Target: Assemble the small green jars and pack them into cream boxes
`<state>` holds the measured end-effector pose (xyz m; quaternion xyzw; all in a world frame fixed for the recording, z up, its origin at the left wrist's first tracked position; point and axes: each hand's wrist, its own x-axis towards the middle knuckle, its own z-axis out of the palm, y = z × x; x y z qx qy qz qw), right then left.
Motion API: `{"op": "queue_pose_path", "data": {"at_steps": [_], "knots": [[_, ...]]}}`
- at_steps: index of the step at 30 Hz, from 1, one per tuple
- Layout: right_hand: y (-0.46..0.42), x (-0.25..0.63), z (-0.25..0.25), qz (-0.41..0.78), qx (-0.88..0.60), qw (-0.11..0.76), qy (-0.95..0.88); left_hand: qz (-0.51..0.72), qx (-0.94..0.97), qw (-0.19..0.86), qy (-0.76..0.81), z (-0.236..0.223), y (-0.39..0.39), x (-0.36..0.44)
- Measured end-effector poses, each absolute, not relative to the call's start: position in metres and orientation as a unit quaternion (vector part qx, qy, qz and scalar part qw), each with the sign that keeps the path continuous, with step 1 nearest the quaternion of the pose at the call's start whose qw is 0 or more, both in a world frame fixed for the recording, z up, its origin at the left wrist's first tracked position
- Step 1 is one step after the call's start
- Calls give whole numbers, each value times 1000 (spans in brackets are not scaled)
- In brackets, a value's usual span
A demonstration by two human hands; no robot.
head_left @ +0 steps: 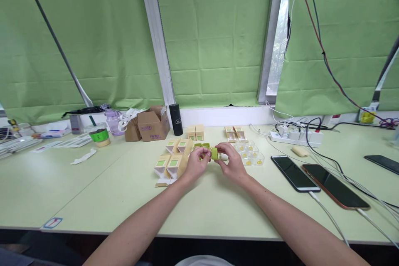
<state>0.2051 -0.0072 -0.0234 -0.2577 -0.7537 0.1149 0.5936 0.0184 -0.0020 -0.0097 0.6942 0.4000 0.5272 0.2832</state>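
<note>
Over the middle of the table, my right hand [231,161] grips a small green case [214,153] between thumb and fingers, with a white part showing under the palm side. Close against its left, my left hand [197,162] is closed in a pinch at a small piece joined to the case; what exactly it pinches is too small to make out. Just behind the hands lie more green pieces [202,146], partly hidden. Open small cardboard boxes [173,162] with green labels stand left of my left hand. Clear plastic cups [248,152] with yellow centres sit right of my right hand.
Two small closed boxes [195,133] and two open ones [235,134] stand farther back. A black bottle [176,119] and a cardboard carton [153,124] are at back left. Two phones [295,173] with cables and a power strip [295,136] occupy the right.
</note>
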Motion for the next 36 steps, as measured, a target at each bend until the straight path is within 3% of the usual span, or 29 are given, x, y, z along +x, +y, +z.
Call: {"op": "queue_pose_path", "data": {"at_steps": [36], "knots": [[-5,206,-24,135,-258,609,-737,542,673,294,409,-2,-5,19]]}}
